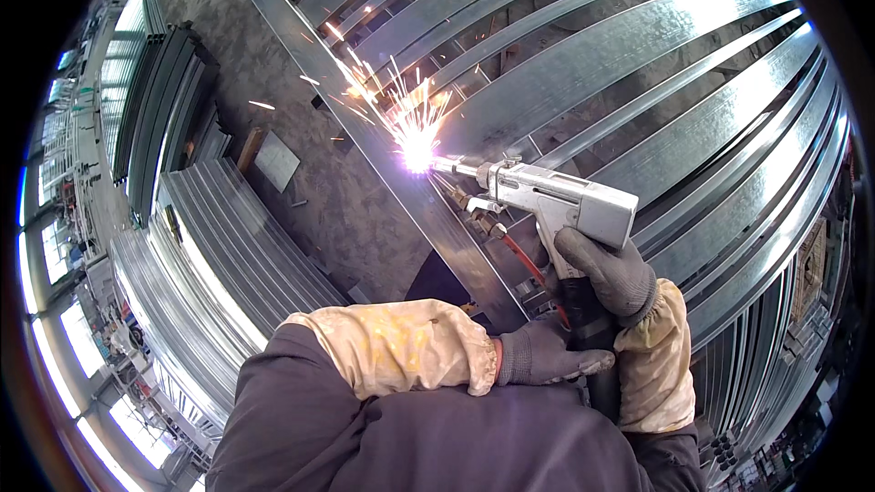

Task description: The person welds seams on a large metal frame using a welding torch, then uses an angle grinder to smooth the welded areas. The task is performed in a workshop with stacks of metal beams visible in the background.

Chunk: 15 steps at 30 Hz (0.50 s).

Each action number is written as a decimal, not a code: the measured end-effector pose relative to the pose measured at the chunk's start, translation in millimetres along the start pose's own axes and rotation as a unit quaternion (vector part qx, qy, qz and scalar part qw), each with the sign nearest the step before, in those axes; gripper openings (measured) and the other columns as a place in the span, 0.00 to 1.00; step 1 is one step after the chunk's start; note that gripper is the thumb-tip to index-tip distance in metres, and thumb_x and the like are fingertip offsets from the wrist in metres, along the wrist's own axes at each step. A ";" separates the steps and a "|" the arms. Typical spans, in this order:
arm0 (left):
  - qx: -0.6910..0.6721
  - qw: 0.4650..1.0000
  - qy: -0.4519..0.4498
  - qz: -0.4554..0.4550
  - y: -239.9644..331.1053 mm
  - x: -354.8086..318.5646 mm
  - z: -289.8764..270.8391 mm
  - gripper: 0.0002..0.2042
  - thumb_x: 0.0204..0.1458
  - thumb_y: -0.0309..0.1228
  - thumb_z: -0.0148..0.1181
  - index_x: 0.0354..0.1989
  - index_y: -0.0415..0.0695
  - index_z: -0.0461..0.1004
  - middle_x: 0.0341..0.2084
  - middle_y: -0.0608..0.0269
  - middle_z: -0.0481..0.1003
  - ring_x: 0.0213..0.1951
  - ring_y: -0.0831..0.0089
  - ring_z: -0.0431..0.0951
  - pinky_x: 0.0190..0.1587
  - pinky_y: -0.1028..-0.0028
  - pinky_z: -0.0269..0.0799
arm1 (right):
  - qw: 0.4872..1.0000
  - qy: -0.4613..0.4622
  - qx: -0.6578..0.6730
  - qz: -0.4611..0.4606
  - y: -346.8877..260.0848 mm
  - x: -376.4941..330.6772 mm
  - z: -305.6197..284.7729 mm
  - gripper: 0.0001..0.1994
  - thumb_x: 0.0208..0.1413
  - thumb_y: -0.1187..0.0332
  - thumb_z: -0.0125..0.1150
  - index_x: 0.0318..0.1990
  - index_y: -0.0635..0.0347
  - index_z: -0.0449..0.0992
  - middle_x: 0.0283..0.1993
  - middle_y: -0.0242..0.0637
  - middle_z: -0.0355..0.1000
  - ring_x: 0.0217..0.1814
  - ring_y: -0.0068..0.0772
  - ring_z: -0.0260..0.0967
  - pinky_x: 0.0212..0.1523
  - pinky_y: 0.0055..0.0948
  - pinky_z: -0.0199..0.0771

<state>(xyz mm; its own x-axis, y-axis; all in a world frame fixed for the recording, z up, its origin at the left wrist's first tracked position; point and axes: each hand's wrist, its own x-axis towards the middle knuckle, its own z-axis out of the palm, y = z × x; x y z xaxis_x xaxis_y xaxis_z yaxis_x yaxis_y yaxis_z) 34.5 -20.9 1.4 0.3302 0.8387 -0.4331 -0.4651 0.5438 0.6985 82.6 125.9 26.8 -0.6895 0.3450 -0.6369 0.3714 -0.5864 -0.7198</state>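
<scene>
In a grey glove, my right hand [612, 278] is wrapped around the grip of a silver-white handheld laser welding gun [583, 205]. Its nozzle points left at a joint on a flat galvanized steel rail [365, 141], where a bright violet-white glare and flying sparks [417, 141] hide the contact spot. Just below the grip, my gloved left hand [547, 355] is closed about the black hose [592, 314] that runs down from the gun; its thumb lies across the hose. Under the barrel sits a wire feed fitting [483, 210] with a red tube [521, 255].
Long galvanized slats [629, 46] run from the rail toward the upper right, with gaps between them. At left lie a stack of steel profiles [246, 246] and darker channels [155, 109]. A small metal plate [275, 162] rests on the dusty floor [328, 210].
</scene>
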 end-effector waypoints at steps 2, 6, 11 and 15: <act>0.025 1.000 -0.002 -0.013 0.4 -0.1 -0.2 0.16 0.56 0.39 0.63 0.46 0.41 0.74 0.35 0.61 0.77 0.40 0.72 0.74 0.47 0.68 0.72 | 1.000 -0.003 0.000 -0.012 3.1 0.3 -1.9 0.15 0.60 0.60 0.60 0.43 0.66 0.75 0.31 0.36 0.75 0.27 0.25 0.74 0.27 0.24 0.76; 0.032 0.998 -0.008 -0.046 2.2 -0.5 -0.8 0.17 0.56 0.39 0.64 0.48 0.41 0.73 0.37 0.60 0.77 0.42 0.71 0.75 0.48 0.67 0.72 | 1.000 -0.012 0.002 0.023 1.8 -2.0 -4.9 0.20 0.60 0.60 0.61 0.54 0.64 0.72 0.40 0.35 0.75 0.42 0.24 0.70 0.43 0.25 0.72; 0.022 1.000 0.003 0.006 -6.5 0.3 1.7 0.18 0.56 0.39 0.63 0.50 0.41 0.73 0.41 0.60 0.77 0.45 0.71 0.76 0.51 0.68 0.72 | 1.000 -0.029 0.004 0.006 -1.7 -3.3 -4.0 0.20 0.60 0.62 0.60 0.55 0.65 0.71 0.40 0.34 0.74 0.42 0.23 0.70 0.42 0.25 0.72; 0.026 1.000 -0.005 -0.016 -3.3 -1.5 1.3 0.19 0.56 0.39 0.63 0.50 0.41 0.72 0.42 0.59 0.77 0.45 0.71 0.75 0.51 0.68 0.72 | 0.999 -0.032 0.009 0.023 -4.1 -4.2 -3.2 0.20 0.60 0.63 0.59 0.55 0.64 0.70 0.39 0.34 0.74 0.41 0.23 0.70 0.41 0.24 0.72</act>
<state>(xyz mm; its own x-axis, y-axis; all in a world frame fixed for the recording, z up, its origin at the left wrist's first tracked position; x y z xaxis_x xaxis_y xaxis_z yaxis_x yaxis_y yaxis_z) 36.6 -24.0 0.6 0.3520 0.8210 -0.4496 -0.4110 0.5671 0.7137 86.0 129.2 31.6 -0.7106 0.2691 -0.6501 0.3936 -0.6139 -0.6843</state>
